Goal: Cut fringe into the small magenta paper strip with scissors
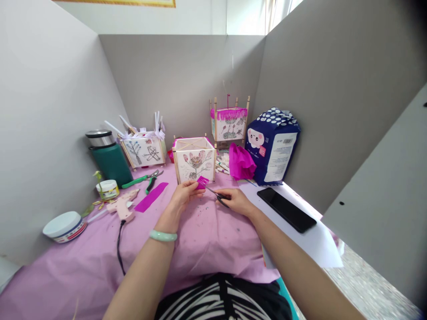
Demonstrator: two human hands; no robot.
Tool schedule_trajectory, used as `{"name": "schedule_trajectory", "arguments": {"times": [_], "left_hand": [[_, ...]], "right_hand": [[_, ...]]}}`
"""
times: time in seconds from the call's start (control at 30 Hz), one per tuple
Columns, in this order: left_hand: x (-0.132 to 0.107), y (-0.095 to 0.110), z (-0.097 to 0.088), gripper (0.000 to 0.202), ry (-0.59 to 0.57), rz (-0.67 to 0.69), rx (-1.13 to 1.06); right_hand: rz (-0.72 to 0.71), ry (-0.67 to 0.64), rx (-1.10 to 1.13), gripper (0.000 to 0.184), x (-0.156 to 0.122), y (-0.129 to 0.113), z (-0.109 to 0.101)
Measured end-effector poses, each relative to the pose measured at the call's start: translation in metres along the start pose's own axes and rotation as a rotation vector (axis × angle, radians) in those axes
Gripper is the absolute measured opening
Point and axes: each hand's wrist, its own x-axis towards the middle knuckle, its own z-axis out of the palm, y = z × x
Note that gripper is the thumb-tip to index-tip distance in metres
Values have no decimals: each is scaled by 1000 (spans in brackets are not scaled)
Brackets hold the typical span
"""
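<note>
My left hand (185, 193) is closed on a small piece of magenta paper (202, 182), whose far edge is cut into a fringe. In my right hand (237, 201) is a pair of scissors (221, 200) with dark handles; the blades point left and reach the fringed edge. Just beyond both hands stands a box-shaped lantern (196, 163) with a wooden stick frame and a flower drawing on its front panel. To the left lies a flat magenta paper strip (151, 197) on the pink tablecloth (207, 240).
Left are a glue gun (122, 205), green-handled pliers (142, 179), a bowl (65, 226), a small jar (108, 189) and a green bottle (111, 160). Behind stand two more lanterns (143, 151). Crumpled magenta paper (240, 162), a blue package (271, 146) and a phone (286, 210) are right.
</note>
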Motion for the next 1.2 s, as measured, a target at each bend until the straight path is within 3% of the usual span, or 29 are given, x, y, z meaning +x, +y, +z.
{"name": "schedule_trajectory", "arguments": {"times": [1.2], "left_hand": [[0, 2, -2, 8, 12, 6, -17]], "right_hand": [[4, 4, -24, 36, 0, 2, -1]]}}
